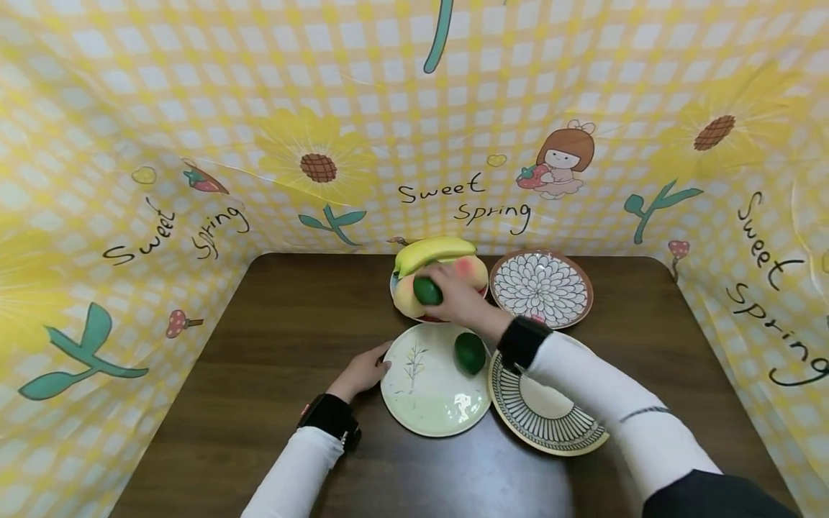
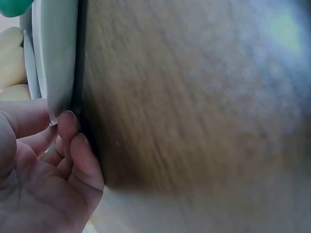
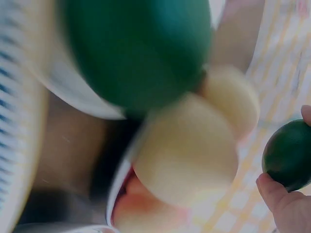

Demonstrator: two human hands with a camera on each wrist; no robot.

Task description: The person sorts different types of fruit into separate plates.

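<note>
My right hand (image 1: pixel 458 296) pinches a dark green oval fruit (image 1: pixel 427 291) above the fruit plate at the back. In the right wrist view this green fruit (image 3: pixel 287 155) sits between thumb and fingers. Beneath lie bananas (image 1: pixel 435 252) and peaches (image 1: pixel 476 270), partly hidden by the hand. At the left edge of the pale green plate (image 1: pixel 414 414), my left hand (image 1: pixel 363 373) holds the rim; in the left wrist view its thumb and curled fingers pinch the plate's edge (image 2: pixel 58 63). A second dark green fruit (image 1: pixel 470 353) rests on that plate's right side.
A plate with a black striped rim (image 1: pixel 550 428) stands right of the pale green one, partly under my right forearm. Behind it is a brown-rimmed plate with a petal pattern (image 1: pixel 541 288). A yellow checked cloth (image 1: pixel 388 86) hangs around the dark wooden table (image 1: pixel 259 374).
</note>
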